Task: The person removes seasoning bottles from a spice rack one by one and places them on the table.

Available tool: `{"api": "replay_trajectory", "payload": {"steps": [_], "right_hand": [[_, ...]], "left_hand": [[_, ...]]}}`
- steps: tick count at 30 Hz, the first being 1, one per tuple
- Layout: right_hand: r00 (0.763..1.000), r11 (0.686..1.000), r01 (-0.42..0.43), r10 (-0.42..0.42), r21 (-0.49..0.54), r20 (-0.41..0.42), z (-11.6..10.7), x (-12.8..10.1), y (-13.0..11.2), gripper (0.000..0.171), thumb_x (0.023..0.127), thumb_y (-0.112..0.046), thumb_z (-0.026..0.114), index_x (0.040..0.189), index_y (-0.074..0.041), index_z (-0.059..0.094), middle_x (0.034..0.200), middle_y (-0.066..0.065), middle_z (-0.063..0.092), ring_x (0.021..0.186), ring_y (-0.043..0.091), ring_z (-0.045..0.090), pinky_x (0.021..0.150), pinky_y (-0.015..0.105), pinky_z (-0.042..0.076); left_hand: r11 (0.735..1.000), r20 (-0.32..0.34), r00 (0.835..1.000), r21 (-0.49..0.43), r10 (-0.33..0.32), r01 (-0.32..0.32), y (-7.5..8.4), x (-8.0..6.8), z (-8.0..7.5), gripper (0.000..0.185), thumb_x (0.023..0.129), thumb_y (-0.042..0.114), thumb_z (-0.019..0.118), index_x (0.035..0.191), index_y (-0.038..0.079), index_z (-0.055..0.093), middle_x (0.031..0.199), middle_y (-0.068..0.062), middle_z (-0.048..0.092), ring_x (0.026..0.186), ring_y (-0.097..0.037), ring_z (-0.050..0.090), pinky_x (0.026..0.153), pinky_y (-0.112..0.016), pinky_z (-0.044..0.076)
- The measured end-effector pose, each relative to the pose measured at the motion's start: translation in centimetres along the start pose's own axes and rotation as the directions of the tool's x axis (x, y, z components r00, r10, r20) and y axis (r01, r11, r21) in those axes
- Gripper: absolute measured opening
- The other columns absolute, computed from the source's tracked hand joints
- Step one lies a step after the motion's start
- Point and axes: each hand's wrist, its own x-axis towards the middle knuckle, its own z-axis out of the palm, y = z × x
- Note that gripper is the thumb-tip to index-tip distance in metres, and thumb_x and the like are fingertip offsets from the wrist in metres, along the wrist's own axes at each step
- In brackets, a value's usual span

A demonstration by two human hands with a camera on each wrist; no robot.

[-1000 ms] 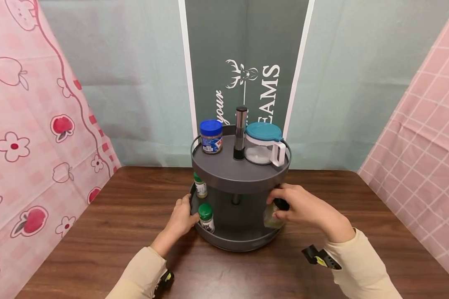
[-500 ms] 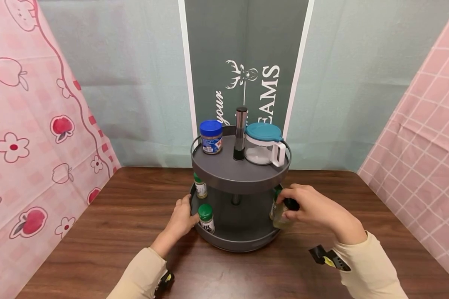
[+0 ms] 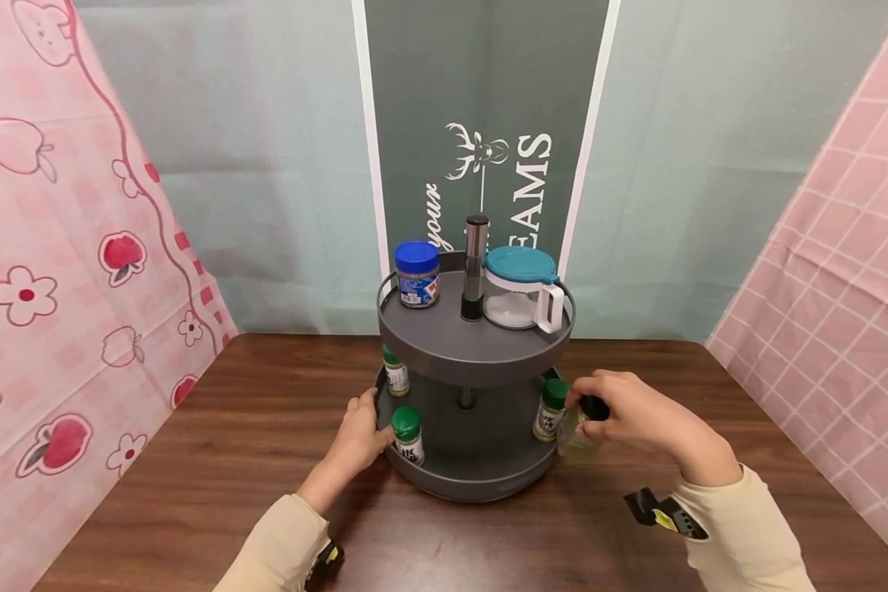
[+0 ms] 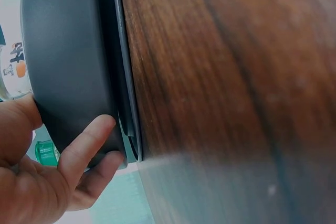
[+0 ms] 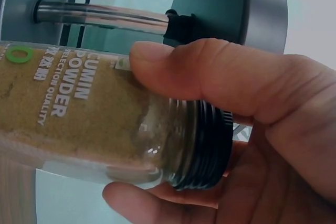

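Observation:
My right hand (image 3: 632,418) grips a clear jar of cumin powder (image 5: 79,114) with a black screw cap (image 5: 212,148), thumb on one side and fingers on the other. In the head view the jar is just outside the right edge of a dark grey two-tier turntable rack (image 3: 481,370), partly hidden by the hand. My left hand (image 3: 355,432) holds the rim of the lower tray (image 4: 73,66), thumb over the edge and fingers against the outer wall. Green-capped spice jars stand on that tray: one by my left thumb (image 3: 407,436), one behind it (image 3: 395,374), and one at the right (image 3: 550,411).
On the upper tier stand a blue-lidded jar (image 3: 417,275) and a clear container with a teal lid and white handle (image 3: 520,288), either side of the metal post (image 3: 474,263). The rack sits on a wooden table (image 3: 266,395), with curtains behind and at both sides.
My right hand has drawn the cumin jar rightward, out from the lower tray. The green-capped jar at the right has come into view. My left hand and the rack have stayed put.

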Motion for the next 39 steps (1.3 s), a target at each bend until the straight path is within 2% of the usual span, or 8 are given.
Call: {"api": "replay_trajectory", "payload": {"steps": [6,17,26,39], "right_hand": [[1.000,1.000,-0.004,0.004,-0.007,-0.001,0.3,-0.2,0.7,0.022,0.069,-0.005,0.070,0.086,-0.017,0.063,0.079,-0.008,0.051,0.066,0.009,0.044,0.059,0.027,0.038],[0.997,0.999,-0.048,0.049,-0.005,0.059,0.6,-0.6,2.8,0.022,0.069,-0.005,0.071,0.087,-0.015,0.065,0.081,-0.006,0.054,0.068,0.011,0.045,0.060,0.028,0.038],[0.998,0.999,-0.050,0.050,-0.010,0.032,1.4,-0.6,4.7,0.021,0.069,-0.005,0.070,0.087,-0.013,0.065,0.082,-0.006,0.059,0.070,0.012,0.046,0.061,0.030,0.039],[0.989,0.991,-0.137,0.137,-0.009,0.047,1.6,-0.7,6.7,0.024,0.068,-0.001,0.067,0.087,-0.014,0.064,0.082,-0.003,0.059,0.072,0.015,0.049,0.061,0.033,0.042]], "left_hand": [[1.000,-0.007,1.000,-0.003,-0.002,0.002,-0.1,-0.3,0.0,0.069,0.077,0.009,0.068,0.132,-0.015,0.034,0.112,-0.032,0.044,0.104,-0.041,0.049,0.086,-0.048,0.042],[1.000,-0.023,1.000,-0.008,0.005,-0.005,-0.2,-0.2,0.2,0.068,0.074,0.005,0.065,0.131,-0.017,0.034,0.109,-0.032,0.043,0.099,-0.040,0.050,0.083,-0.047,0.043],[0.999,-0.018,1.000,-0.035,-0.008,0.007,-0.2,0.0,-0.1,0.069,0.072,0.002,0.067,0.130,-0.016,0.035,0.110,-0.031,0.042,0.097,-0.037,0.048,0.082,-0.045,0.043],[0.999,-0.012,1.000,-0.035,-0.004,0.004,-0.1,0.2,0.0,0.070,0.072,0.004,0.069,0.130,-0.016,0.035,0.110,-0.032,0.042,0.098,-0.037,0.048,0.083,-0.044,0.043]]}}
